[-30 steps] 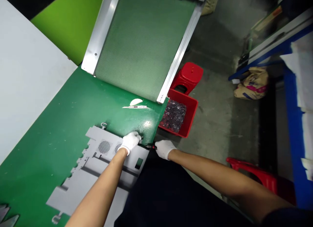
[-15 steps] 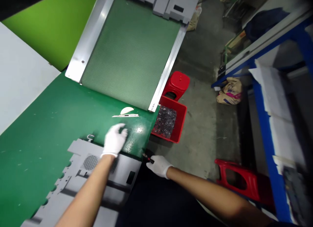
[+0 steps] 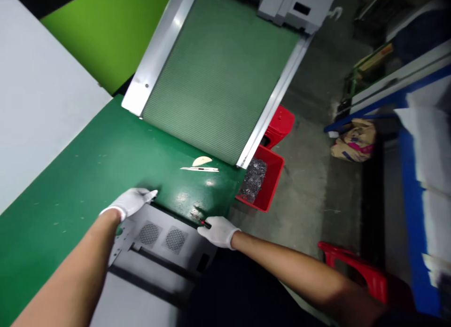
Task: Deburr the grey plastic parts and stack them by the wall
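Observation:
A grey moulded plastic panel (image 3: 160, 252) with two round vent grilles lies on the green table (image 3: 88, 176) in front of me. My left hand (image 3: 130, 202), in a white glove, rests on the panel's far left corner with fingers curled over its edge. My right hand (image 3: 218, 231), also gloved, is closed on a small tool with a red and black handle (image 3: 205, 224) at the panel's far right corner.
A utility knife (image 3: 199, 169) and a pale curved scrap (image 3: 202, 161) lie near the conveyor belt (image 3: 218, 78), which carries grey panels (image 3: 292, 5) at its far end. A red bin of scraps (image 3: 262, 179), red stools (image 3: 352, 266) and a blue rack (image 3: 419, 200) stand to the right.
My left hand has moved left from the panel's middle far edge to its left corner. My right hand has come onto the panel's right corner with the tool. The view shifted.

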A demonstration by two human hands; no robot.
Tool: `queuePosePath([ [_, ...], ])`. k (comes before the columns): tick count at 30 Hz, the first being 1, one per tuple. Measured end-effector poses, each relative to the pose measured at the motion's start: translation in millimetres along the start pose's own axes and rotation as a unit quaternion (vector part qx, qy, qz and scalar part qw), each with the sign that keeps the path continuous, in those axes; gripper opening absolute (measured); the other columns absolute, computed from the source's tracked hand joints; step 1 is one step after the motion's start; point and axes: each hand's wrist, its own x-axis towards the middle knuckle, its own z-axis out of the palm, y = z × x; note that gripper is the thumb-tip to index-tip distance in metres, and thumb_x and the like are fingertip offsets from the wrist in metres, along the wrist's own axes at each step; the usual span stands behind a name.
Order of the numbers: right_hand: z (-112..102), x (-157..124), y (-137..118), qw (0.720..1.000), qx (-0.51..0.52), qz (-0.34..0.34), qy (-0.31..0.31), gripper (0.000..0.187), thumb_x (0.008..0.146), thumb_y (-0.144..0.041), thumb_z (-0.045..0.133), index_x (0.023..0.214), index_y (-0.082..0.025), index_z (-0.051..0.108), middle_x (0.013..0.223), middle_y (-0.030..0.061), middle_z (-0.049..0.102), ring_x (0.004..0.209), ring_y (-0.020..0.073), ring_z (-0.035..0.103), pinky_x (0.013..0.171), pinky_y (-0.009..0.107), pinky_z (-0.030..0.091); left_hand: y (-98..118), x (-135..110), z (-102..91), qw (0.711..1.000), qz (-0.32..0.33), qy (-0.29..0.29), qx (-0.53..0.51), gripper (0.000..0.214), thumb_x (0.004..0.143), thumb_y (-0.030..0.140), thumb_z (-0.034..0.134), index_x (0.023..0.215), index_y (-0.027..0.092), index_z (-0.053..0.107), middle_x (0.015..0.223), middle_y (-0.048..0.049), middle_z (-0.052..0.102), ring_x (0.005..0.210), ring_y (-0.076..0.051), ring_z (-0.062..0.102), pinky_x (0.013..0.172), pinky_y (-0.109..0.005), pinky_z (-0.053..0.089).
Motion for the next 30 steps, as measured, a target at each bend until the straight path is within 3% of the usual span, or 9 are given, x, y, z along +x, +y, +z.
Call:
queuePosePath([
  [5,-1,35,-34,0.999,-0.024,-0.027,-0.031,0.055,0.093,-0.067,0.042,0.097,-0.021,0.073,0.1,0.0115,0.076,0.095,0.026,0.069,0.073,0.03,0.043,-10,10,11.9,0.998,-0.026,-0.016,0.046,0.044,0.08,0.062,0.057,0.067,0.022,0.069,0.081,-0.01,0.073,0.079,-0.026,0.065,0.077,-0.034,0.047],
  [10,-6,68,-75,0.993,-0.066,-0.059,-0.076,0.078,0.092,-0.078,0.027,0.107,-0.017,0.072,0.108,0.0178,0.074,0.101,0.0304,0.069,0.083,0.035,0.047,-25,3,15.7,0.999,0.014,-0.026,-0.017,0.037,0.092,0.048,0.045,0.094,0.025,0.074,0.096,-0.0029,0.076,0.088,-0.018,0.067,0.081,-0.025,0.047],
  [14,-7,85,-97,0.989,-0.109,-0.06,-0.081,0.084,0.088,-0.082,0.025,0.111,-0.016,0.071,0.109,0.0201,0.074,0.102,0.034,0.069,0.083,0.039,0.05,-30,-1,17.2,0.999,0.02,-0.016,-0.047,0.036,0.092,0.046,0.047,0.096,0.024,0.076,0.096,-0.0027,0.077,0.088,-0.019,0.067,0.082,-0.026,0.047],
  [25,-2,95,-105,0.987,-0.129,-0.073,-0.06,0.083,0.089,-0.082,0.019,0.105,-0.019,0.071,0.104,0.0174,0.075,0.099,0.0341,0.07,0.083,0.041,0.052,-39,2,25.1,0.994,0.021,-0.007,-0.109,0.031,0.089,0.044,0.053,0.096,0.024,0.076,0.1,-0.0036,0.078,0.093,-0.02,0.07,0.088,-0.025,0.051],
  [30,0,96,-104,0.988,-0.124,-0.069,-0.06,0.081,0.089,-0.081,0.019,0.105,-0.02,0.071,0.103,0.0172,0.075,0.099,0.0343,0.071,0.081,0.042,0.052,-40,0,25.3,0.993,0.035,0.016,-0.115,0.032,0.088,0.048,0.056,0.091,0.023,0.076,0.094,-0.0044,0.078,0.088,-0.021,0.069,0.084,-0.026,0.052],
])
